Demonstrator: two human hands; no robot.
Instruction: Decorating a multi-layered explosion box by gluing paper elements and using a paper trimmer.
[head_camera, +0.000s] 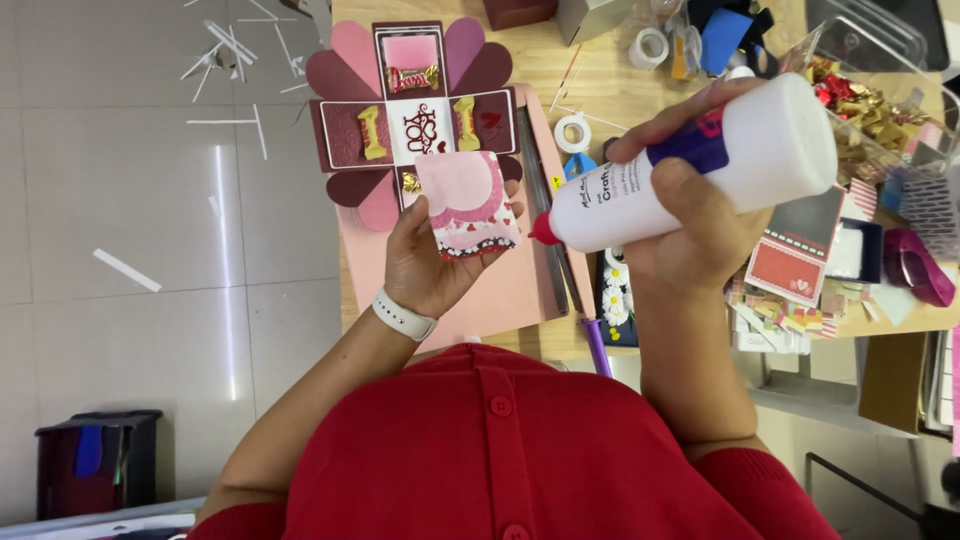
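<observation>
Left hand (425, 262) grips a small pink card (466, 203) over the counter (600, 90), just below the opened-out box (415, 125). Right hand (690, 200) is wrapped round the glue bottle (700, 165), red nozzle almost at the card's edge. I'd squeeze lightly, thin line, card flat.

Unfolded explosion box (415, 125) on far side of table (610, 95): maroon panels, pink heart flaps, wrapped candies on it. Pink sheet (500, 290) near it, metal ruler (545, 200) along its right edge. Tape rolls: one (572, 132) right of box, one (650, 47) farther. Clear bin (880, 100) far right with gold and red wrapped sweets. Paper scraps (790, 315) and purple ribbon roll (915, 265) on right. White paper strips (230, 45) on floor, far left. Dark bin (95, 460) near left.
</observation>
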